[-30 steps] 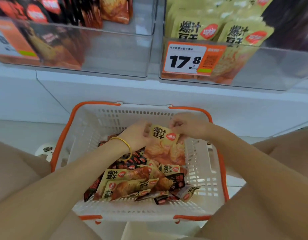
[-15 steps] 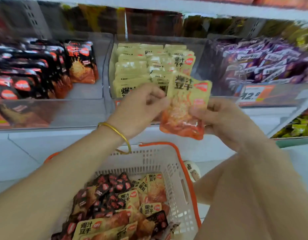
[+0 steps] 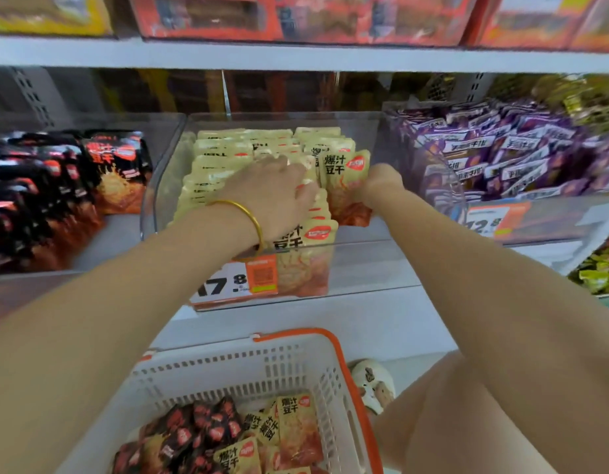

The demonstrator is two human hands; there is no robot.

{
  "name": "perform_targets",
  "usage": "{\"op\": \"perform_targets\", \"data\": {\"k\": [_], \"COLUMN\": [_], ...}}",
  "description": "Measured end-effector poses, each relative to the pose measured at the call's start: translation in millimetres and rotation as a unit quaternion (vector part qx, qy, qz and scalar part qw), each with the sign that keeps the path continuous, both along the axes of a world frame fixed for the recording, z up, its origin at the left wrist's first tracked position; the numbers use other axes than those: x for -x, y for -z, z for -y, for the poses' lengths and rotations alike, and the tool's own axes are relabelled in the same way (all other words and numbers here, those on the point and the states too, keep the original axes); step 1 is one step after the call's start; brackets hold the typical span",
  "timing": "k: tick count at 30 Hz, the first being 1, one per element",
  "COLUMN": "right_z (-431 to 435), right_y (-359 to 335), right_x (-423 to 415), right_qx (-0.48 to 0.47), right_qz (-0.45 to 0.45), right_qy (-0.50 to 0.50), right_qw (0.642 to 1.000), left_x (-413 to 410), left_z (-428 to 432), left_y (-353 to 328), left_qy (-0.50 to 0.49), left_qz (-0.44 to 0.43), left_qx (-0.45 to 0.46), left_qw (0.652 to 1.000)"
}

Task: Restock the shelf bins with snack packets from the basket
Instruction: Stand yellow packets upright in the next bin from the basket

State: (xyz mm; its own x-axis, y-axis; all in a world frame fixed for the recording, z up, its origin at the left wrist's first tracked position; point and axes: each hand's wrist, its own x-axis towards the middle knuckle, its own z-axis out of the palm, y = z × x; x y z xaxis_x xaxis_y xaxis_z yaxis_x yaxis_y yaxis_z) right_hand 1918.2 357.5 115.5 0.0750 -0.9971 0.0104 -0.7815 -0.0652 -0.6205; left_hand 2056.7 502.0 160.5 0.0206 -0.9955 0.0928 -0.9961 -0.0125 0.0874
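A clear shelf bin (image 3: 364,268) in the middle holds rows of yellow snack packets (image 3: 227,155). My right hand (image 3: 381,183) grips one yellow packet (image 3: 344,172) upright inside the bin, at the right end of the rows. My left hand (image 3: 279,196), with a gold bangle at the wrist, rests with spread fingers on the packed packets beside it. Below, a white basket (image 3: 262,367) with an orange rim holds several yellow packets (image 3: 296,425) and black packets (image 3: 193,429).
A bin of black packets (image 3: 56,186) stands to the left, a bin of purple packets (image 3: 501,152) to the right. An orange price tag (image 3: 241,278) hangs on the middle bin's front. Another shelf (image 3: 296,53) runs above. My knee (image 3: 484,422) is beside the basket.
Both hands lifted the yellow packet from the basket up into the middle bin. My left hand let go of it and now rests on the packed rows.
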Motion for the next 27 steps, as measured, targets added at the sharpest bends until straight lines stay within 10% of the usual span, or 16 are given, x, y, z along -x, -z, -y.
{"op": "perform_targets", "data": {"k": [17, 27], "right_z": [15.4, -170.3], "right_y": [2.9, -50.9], "right_x": [-20.3, 16.4], "right_qx": [-0.045, 0.106], "right_qz": [-0.068, -0.008], "right_qy": [-0.040, -0.198], "right_qw": [0.996, 0.974], "left_x": [-1.0, -1.8], "left_z": [1.6, -146.3], "left_y": [9.3, 46.3], "left_qy": [-0.013, 0.107], "left_qz": [-0.008, -0.141], "left_qx": [-0.026, 0.233], "left_qw": [1.000, 0.956]}}
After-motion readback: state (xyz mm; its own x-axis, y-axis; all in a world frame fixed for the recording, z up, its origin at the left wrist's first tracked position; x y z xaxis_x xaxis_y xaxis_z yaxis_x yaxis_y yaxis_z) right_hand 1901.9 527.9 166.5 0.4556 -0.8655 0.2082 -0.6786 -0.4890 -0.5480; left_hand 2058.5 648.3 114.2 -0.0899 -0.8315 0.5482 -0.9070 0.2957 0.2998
